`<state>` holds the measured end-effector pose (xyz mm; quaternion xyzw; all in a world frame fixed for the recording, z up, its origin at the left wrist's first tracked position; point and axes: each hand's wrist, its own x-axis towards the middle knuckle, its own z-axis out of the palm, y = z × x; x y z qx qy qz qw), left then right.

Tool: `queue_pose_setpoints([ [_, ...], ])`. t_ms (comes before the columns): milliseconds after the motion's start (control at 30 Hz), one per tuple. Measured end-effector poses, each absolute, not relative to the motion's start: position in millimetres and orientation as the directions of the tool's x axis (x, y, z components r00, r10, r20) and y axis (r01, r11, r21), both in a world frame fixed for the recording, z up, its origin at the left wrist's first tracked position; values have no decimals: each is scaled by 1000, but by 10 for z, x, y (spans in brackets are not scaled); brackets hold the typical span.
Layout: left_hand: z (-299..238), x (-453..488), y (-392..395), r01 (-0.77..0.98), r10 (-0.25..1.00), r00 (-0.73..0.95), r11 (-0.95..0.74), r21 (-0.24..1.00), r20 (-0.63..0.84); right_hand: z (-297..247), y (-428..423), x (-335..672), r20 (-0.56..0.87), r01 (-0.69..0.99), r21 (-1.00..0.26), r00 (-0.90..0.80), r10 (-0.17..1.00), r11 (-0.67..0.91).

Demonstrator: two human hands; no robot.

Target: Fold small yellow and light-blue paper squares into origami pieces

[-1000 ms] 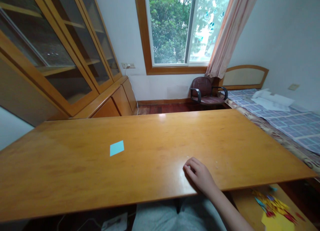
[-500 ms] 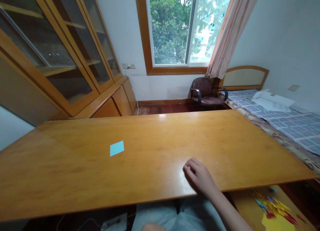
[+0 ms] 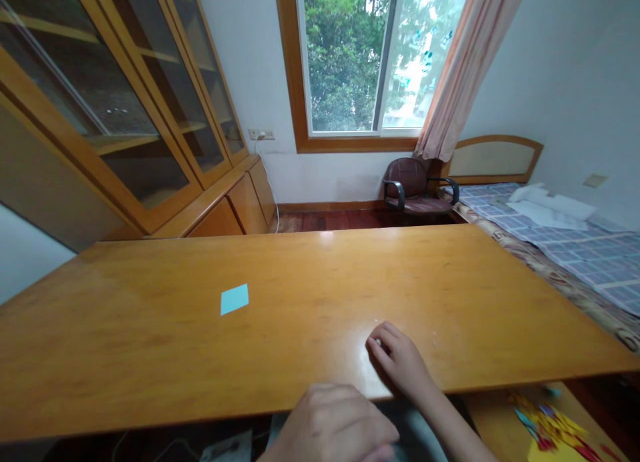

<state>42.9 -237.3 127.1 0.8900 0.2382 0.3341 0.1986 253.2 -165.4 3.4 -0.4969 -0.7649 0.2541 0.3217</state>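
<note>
A small light-blue square of paper (image 3: 235, 299) lies flat on the long wooden table (image 3: 310, 275), left of centre. My right hand (image 3: 400, 362) rests on the table near the front edge, fingers curled loosely under, nothing visible in them. My left hand (image 3: 333, 425) is raised at the table's near edge, close to the camera, seen from the back with fingers bent and slightly blurred; whether it holds anything is hidden. The blue paper is well to the left of both hands.
Glass-fronted wooden cabinets (image 3: 125, 115) line the left wall. A dark red armchair (image 3: 417, 189) stands under the window (image 3: 370, 55). A bed (image 3: 575, 242) runs along the right. Coloured paper pieces (image 3: 550, 425) lie on a low surface at the lower right.
My left hand has come up from below the table edge into view. My right hand has stayed in place. The view has tilted slightly.
</note>
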Motion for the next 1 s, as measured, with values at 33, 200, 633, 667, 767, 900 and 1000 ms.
queue_pose_setpoints([
  [33,1187,407,-2331,323,579,652,-797,511,490,28,-1654,2529,242,597,-707,-300,923,379],
  [200,710,134,-2161,620,764,563,-643,450,316,26,-1662,2530,264,604,-674,-341,902,426],
  [633,290,-491,-1688,821,822,537,-561,109,188,364,-1270,2936,182,668,-369,-631,755,647],
  [667,268,-499,-1638,819,819,543,-565,99,183,365,-1218,2945,169,670,-357,-639,751,650],
  [767,222,-479,-1465,804,808,571,-586,99,149,343,-1069,2913,125,667,-338,-667,735,663],
  [900,176,-390,-1181,782,790,607,-614,111,91,253,-883,2764,93,638,-340,-708,700,691],
  [1000,119,-331,-967,769,779,623,-627,120,75,166,-750,2616,87,624,-345,-723,685,701],
])
